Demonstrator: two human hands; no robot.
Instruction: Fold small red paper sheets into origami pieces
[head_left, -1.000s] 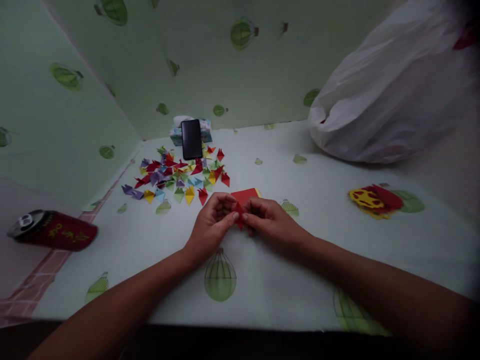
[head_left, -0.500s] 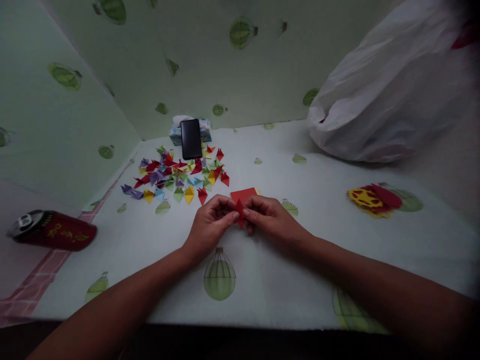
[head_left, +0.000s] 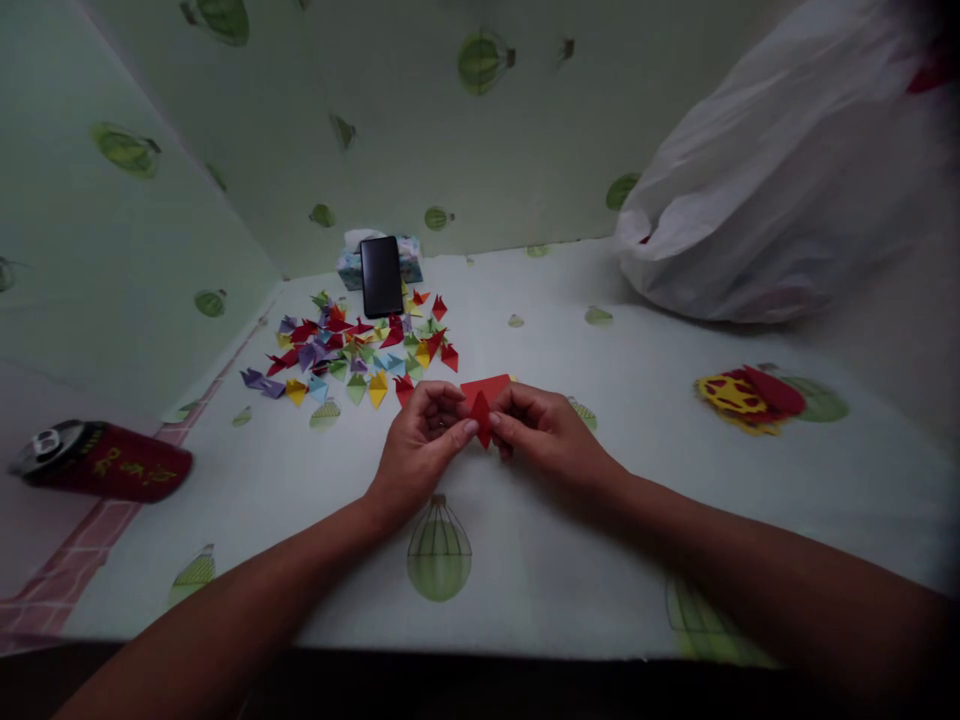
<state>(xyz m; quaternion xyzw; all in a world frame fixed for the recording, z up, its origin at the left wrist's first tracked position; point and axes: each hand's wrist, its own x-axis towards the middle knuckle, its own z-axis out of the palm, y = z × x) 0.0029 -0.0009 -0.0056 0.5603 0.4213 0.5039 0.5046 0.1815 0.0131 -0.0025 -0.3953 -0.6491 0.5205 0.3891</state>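
Note:
A small red folded paper [head_left: 482, 416], diamond-shaped, is held upright between my two hands above the table. My left hand [head_left: 429, 428] pinches its left edge between thumb and fingers. On the other edge, my right hand [head_left: 541, 428] has its thumb and fingers closed on the same paper. Just behind the hands lies a stack of square paper [head_left: 486, 386], orange-red on top with a yellow edge showing; the hands hide part of it. Many small folded paper cranes [head_left: 358, 364] in several colours are spread beyond my left hand.
A phone [head_left: 382, 277] leans against a tissue box [head_left: 410, 259] behind the cranes. At the left edge stands a red drink can [head_left: 112, 462]. A white plastic bag [head_left: 750, 210] fills the back right, with red and yellow cut-outs [head_left: 739, 397] in front of it.
Both hands have shifted very slightly, and the red folded paper now shows a little wider between the fingertips. The grip of both hands stays on it.

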